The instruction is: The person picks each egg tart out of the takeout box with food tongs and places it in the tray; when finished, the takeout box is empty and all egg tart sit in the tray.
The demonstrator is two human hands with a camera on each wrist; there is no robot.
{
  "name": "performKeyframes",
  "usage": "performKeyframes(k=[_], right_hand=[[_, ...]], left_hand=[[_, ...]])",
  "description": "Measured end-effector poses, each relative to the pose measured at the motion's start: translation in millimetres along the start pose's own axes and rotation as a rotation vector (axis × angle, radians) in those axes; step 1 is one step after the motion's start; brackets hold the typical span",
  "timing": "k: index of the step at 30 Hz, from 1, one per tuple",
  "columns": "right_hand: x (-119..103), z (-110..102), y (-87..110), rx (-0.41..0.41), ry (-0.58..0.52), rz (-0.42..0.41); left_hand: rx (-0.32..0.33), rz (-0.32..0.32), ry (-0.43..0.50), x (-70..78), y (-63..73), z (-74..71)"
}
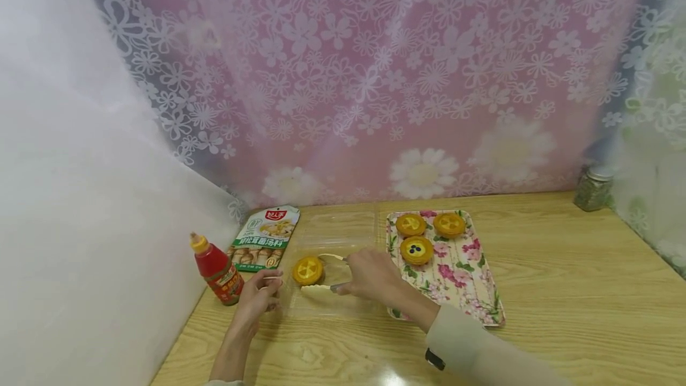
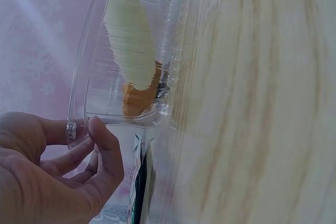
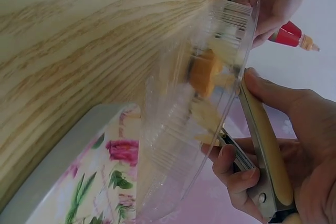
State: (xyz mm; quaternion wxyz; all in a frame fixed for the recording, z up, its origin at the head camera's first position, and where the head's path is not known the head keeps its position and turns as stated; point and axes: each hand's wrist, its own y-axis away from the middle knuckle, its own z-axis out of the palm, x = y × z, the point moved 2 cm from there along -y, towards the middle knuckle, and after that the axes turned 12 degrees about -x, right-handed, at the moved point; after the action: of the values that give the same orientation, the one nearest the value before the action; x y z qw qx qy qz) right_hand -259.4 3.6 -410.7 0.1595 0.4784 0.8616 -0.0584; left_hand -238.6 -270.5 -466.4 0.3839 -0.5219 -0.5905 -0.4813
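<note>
A clear plastic container (image 1: 348,307) lies with its lid (image 1: 343,219) folded open toward the curtain. My left hand (image 1: 258,299) pinches its left rim between thumb and fingers, as the left wrist view shows close up. Inside, at the left end, sits a golden egg tart (image 1: 308,270) topped with yellow pieces. My right hand (image 1: 375,276) holds food tongs (image 3: 265,150) by their metal and tan handles. Their pale, scalloped tips (image 2: 128,40) reach down into the container, one on each side of the tart. Through the ribbed wall, the tart (image 3: 205,72) appears blurred.
Right of the container, a floral tray (image 1: 455,299) bears two yellow-topped tarts (image 1: 449,225) and one with dark berries (image 1: 417,250). A red sauce bottle (image 1: 220,273) and a mushroom packet (image 1: 262,240) stand at left. A lidded glass jar (image 1: 592,189) is back right.
</note>
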Motion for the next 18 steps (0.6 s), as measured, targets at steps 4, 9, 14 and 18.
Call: performKeyframes(k=[4,9,14,18], right_hand=[[-2.6,4.4,-3.1,0.004,0.017,0.015],[-4.3,8.4,-5.0,0.033,0.019,0.005],[-3.5,8.9,-2.9,0.081,0.044,-0.030],[-1.0,6.2,1.7,0.101,0.025,-0.055]], left_hand=[[0.000,0.007,0.002,0.0,0.7,-0.1],[0.002,0.012,0.001,0.4,1.7,-0.4],[0.000,0.006,0.006,0.1,1.9,-0.4],[-0.001,0.005,0.007,-0.3,2.2,-0.7]])
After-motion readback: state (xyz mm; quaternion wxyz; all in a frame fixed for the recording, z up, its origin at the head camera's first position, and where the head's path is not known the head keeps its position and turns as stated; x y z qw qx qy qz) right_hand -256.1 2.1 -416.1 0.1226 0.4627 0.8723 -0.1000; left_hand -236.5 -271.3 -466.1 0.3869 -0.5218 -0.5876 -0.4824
